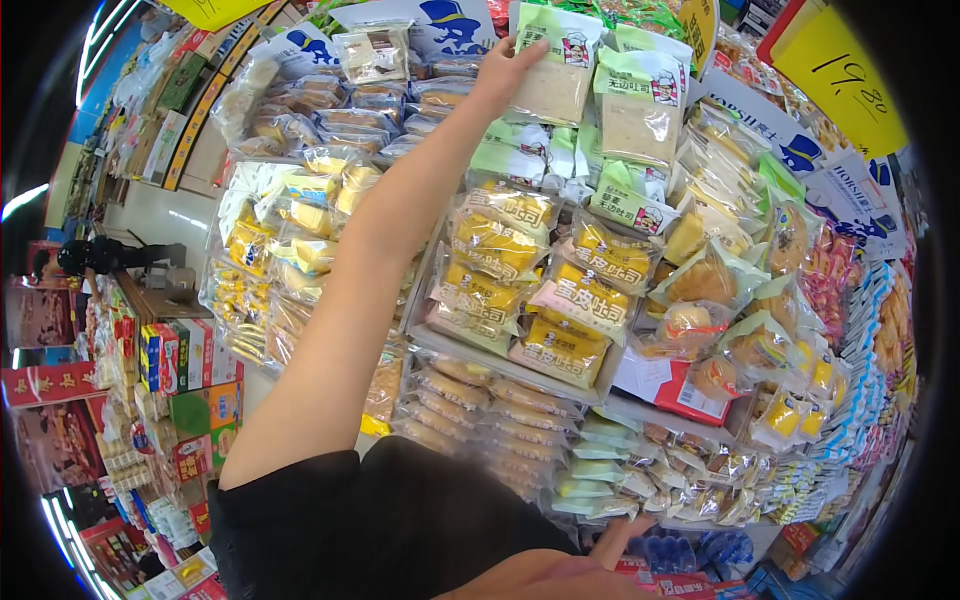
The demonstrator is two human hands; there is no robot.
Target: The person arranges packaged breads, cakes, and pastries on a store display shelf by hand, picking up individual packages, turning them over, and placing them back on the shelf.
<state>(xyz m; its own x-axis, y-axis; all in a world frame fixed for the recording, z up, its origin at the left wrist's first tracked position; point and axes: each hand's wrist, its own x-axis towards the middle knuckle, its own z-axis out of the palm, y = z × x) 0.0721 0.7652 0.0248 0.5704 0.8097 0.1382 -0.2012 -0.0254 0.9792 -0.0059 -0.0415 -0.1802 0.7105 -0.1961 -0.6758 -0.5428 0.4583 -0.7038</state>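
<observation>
Toast pack (pixel 553 88), far side: was grasped by left hand (pixel 513 64). Right hand (pixel 624 530), near side: grip was indiscernible

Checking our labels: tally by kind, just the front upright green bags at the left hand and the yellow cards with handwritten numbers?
Green bags: 2 (one in the left hand's grip, one beside it)
Yellow cards: 2
Total: 4

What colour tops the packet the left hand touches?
The packet's top is pale green, clearest in the head view.
</observation>
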